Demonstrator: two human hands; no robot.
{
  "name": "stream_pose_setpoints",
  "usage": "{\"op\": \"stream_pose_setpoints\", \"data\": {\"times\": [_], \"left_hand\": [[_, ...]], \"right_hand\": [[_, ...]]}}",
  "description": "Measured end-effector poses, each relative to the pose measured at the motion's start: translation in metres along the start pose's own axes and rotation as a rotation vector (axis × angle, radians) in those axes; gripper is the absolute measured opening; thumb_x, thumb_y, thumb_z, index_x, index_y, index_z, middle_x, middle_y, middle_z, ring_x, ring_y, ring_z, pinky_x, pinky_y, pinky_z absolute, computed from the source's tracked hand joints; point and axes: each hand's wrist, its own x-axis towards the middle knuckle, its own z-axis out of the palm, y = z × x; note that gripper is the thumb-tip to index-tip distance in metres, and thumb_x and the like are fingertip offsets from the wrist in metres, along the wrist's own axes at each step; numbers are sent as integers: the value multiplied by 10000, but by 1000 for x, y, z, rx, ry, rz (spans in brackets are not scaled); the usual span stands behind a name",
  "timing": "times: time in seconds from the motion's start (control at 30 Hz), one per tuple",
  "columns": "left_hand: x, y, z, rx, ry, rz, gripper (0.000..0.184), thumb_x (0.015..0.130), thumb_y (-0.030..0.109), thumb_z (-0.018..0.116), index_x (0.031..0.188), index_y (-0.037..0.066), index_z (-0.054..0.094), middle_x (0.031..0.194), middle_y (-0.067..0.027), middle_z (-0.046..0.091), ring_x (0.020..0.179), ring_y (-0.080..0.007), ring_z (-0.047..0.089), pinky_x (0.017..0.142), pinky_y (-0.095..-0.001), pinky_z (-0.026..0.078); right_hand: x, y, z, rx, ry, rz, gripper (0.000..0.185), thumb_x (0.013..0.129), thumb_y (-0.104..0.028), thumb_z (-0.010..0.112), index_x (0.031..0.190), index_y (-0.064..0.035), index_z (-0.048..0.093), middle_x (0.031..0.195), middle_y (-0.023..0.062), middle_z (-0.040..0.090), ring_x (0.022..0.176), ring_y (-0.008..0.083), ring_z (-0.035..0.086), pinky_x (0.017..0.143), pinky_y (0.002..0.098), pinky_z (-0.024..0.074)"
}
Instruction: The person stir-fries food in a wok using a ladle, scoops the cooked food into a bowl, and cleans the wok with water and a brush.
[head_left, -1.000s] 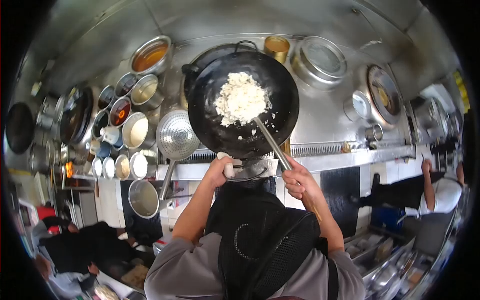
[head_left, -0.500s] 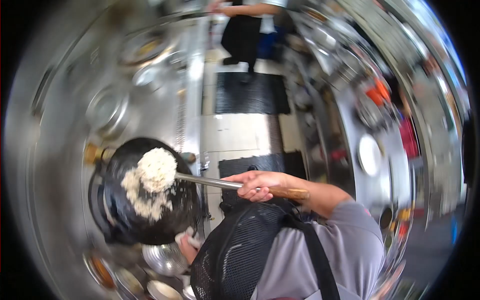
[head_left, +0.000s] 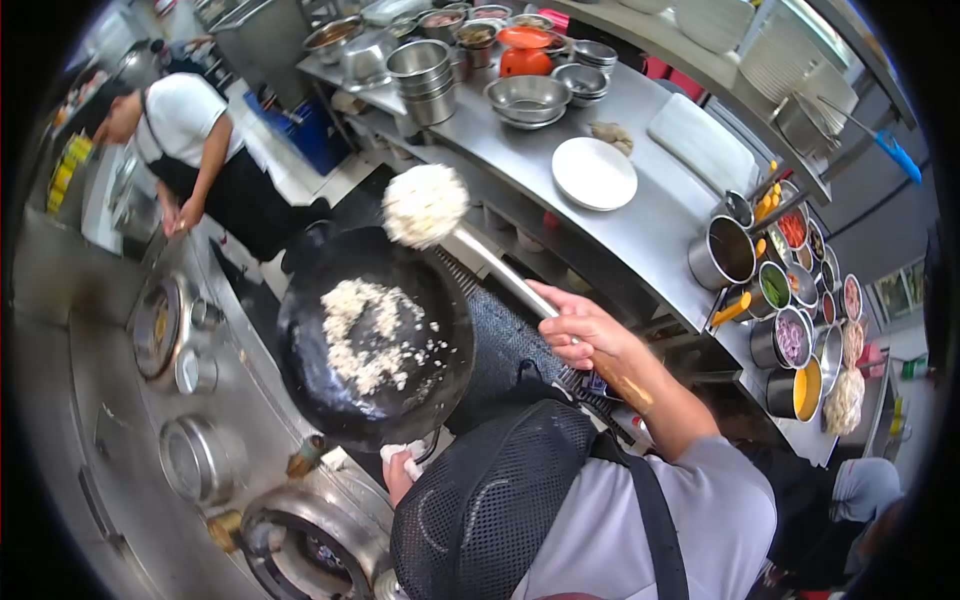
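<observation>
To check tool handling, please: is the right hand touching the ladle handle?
Touching: the head view shows the right hand closed around the ladle handle.

"First entry?"
"Wok [head_left: 330, 395]; black, round, inside glossy; loose white crumbly food [head_left: 350, 350] spread in patches across the bottom, stray bits toward the right of the view;"
"Second?"
"Ladle [head_left: 500, 268]; long metal handle, wooden end; bowl hidden under a rounded white heap [head_left: 425, 205], seen at the wok's rim;"
"Last?"
"Cloth [head_left: 400, 456]; white, bunched, at the wok's near edge."
</observation>
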Motion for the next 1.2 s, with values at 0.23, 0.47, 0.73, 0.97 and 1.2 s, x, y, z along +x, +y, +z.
{"op": "stream_pose_setpoints", "data": {"times": [0.23, 0.47, 0.73, 0.97, 1.2], "left_hand": [[41, 40, -23, -59, -416, -12, 258, 809, 137, 553, 1037, 18, 544, 910, -143, 669, 740, -219, 637, 622, -333, 491], [51, 49, -16, -303, -391, -167, 284, 800, 73, 535, 1080, 27, 519, 912, -116, 641, 746, -232, 639, 665, -362, 533], [99, 31, -12, -286, -498, -106, 280, 807, -8, 529, 1074, 60, 476, 935, -61, 550, 803, -182, 591, 689, -320, 509], [129, -1, 1, -347, -593, -66, 297, 839, -23, 541, 1096, 84, 436, 936, -54, 530, 804, -177, 590, 669, -336, 517], [153, 3, 14, -342, -727, 63, 443, 803, -65, 539, 1200, 66, 393, 1037, -66, 521, 913, -170, 571, 803, -331, 515]], "right_hand": [[-9, 63, 28, -666, 673, -261, 764, 881, -34, 509, 1561, -117, 172, 595, 46, 510, 424, 137, 512, 393, 301, 473], [14, 137, -68, -1630, 1186, -135, 741, 872, -69, 521, 1540, -200, 230, 839, 270, 653, 792, 451, 661, 768, 547, 521], [6, 179, -106, -1570, 1309, -450, 713, 900, -91, 564, 1527, -240, 260, 1001, 278, 651, 885, 473, 627, 784, 536, 499], [-13, 216, 31, -1197, 1134, -617, 600, 955, -160, 578, 1508, -129, 351, 801, 189, 639, 691, 279, 648, 694, 389, 519], [51, 203, 93, -715, 871, -523, 641, 968, -151, 564, 1544, -114, 283, 621, -25, 464, 448, 61, 432, 406, 235, 378]]}}
